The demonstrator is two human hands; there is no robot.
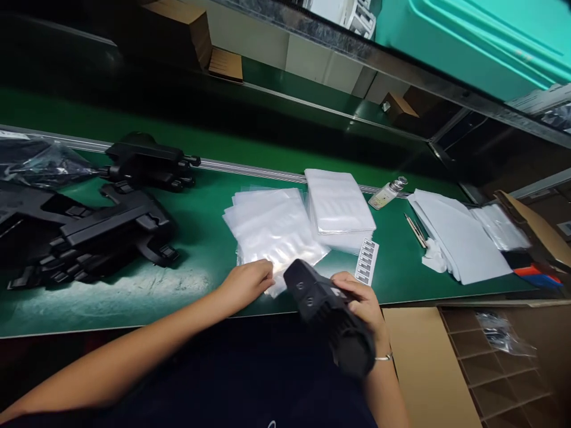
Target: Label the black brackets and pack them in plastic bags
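Your right grip (363, 299) is clamped on the black part (328, 312), held over the near edge of the bench (203, 238); probably rigid, bit hefty, so grab its body. Left grip (250, 279) looks pinched on the clear bags (276, 223), likely slick, floppy; stick to edges. Bench top's shiny green, teal bin (473, 50) up top.

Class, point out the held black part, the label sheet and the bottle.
Black part (329, 312), head view: middle of its body.
Label sheet (367, 262), head view: centre of its printed face.
Bottle (383, 196), head view: middle of its side.
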